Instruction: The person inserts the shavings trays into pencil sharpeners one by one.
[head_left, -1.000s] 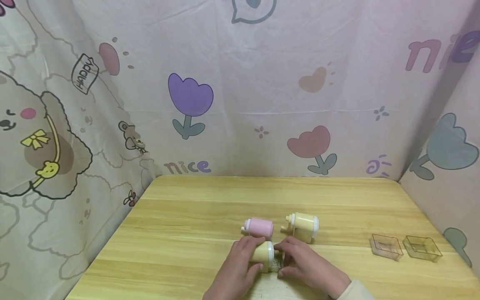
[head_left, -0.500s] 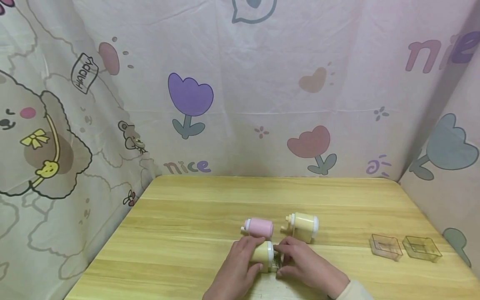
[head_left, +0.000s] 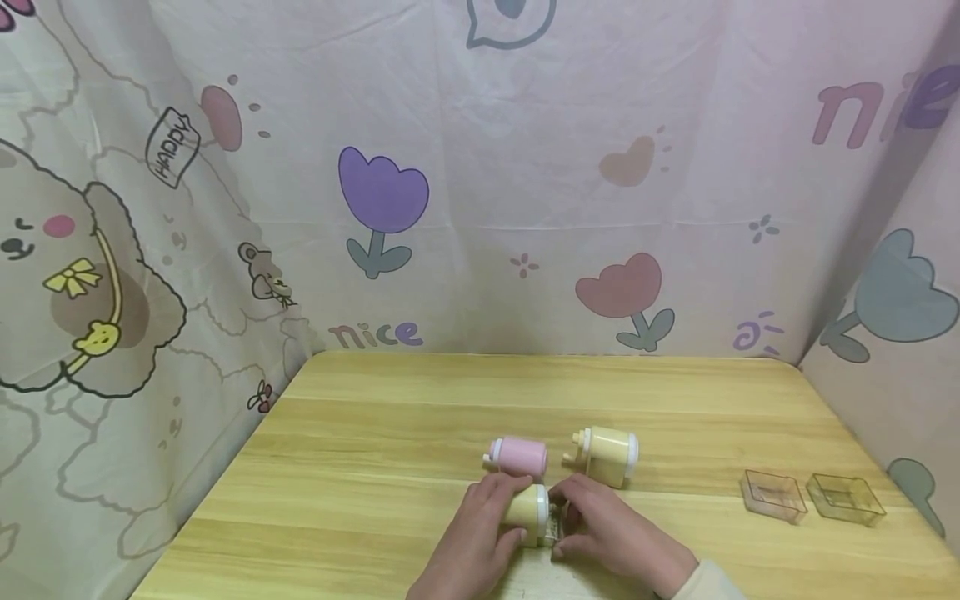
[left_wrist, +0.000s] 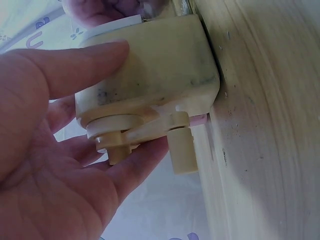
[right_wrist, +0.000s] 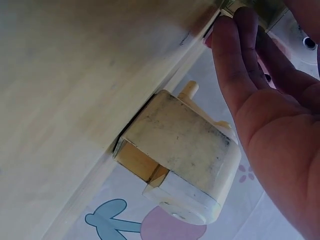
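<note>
Printed cloth (head_left: pixel 495 142): fills the upper part of the head view and both sides, with tulips, a bear and "nice" lettering.
Wooden table (head_left: pixel 360 433): spreads across the lower part of the frame.
Left hand (head_left: pixel 474 533): bottom centre, curled round the near yellow sharpener, thumb on one side and fingers on the other.
Right hand (head_left: pixel 615 525): bottom, just right of centre, partly closed, thumb and fingertips pinching the clear drawer.
Near yellow sharpener (head_left: pixel 523 510): bottom centre, between the hands, its crank (left_wrist: pixel 183 150) at lower centre of the left wrist view.
Far yellow sharpener (head_left: pixel 611 450): upright, lower centre-right, beyond the right hand; the right wrist view shows an open slot at its base.
Pink sharpener (head_left: pixel 522 456): lower centre, just beyond the left hand, partly hidden.
Yellow-tinted tray (head_left: pixel 844 509): lower right.
Pink-tinted tray (head_left: pixel 772 507): just left of it.
Clear drawer (head_left: pixel 553 528): bottom centre, at the near sharpener's white-rimmed end, dark bits visible in it.
</note>
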